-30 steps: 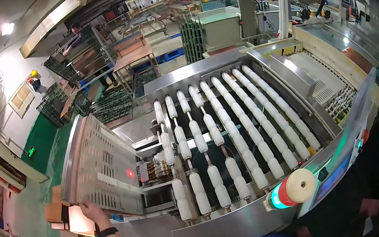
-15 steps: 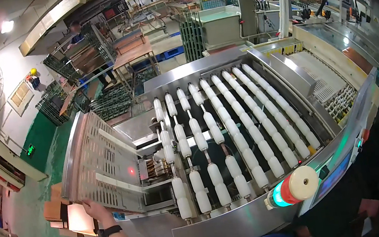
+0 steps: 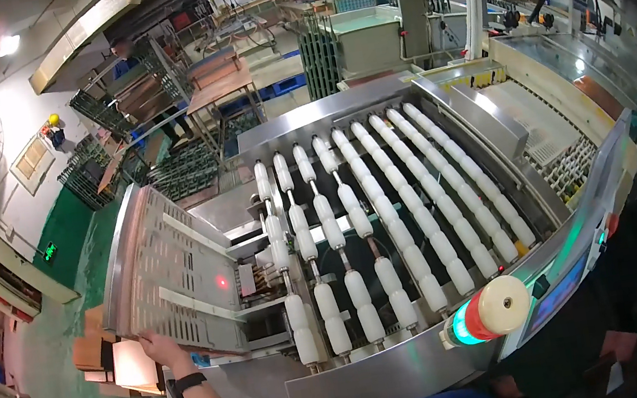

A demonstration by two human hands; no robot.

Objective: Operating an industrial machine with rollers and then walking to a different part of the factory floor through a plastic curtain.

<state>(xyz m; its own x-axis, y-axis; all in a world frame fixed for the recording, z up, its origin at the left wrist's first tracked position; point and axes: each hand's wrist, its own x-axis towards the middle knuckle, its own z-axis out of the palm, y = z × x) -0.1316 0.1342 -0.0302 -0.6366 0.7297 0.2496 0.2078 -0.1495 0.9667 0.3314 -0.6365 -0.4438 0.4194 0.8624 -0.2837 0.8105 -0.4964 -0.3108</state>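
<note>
Before you stands a long steel conveyor machine (image 3: 380,387), its rows of white rollers (image 3: 387,213) running away from you. At its left side a perforated metal cover panel (image 3: 174,278) stands tilted up. Your left hand (image 3: 161,350) grips that panel's near lower edge, fingers curled on it. A signal lamp (image 3: 490,312) lies at the front right. Your right hand is out of sight.

Left hand (image 3: 161,350) grips the near edge of a perforated metal cover (image 3: 174,282), left of the white roller conveyor (image 3: 372,224). A signal lamp (image 3: 490,312) sits at the near right.
</note>
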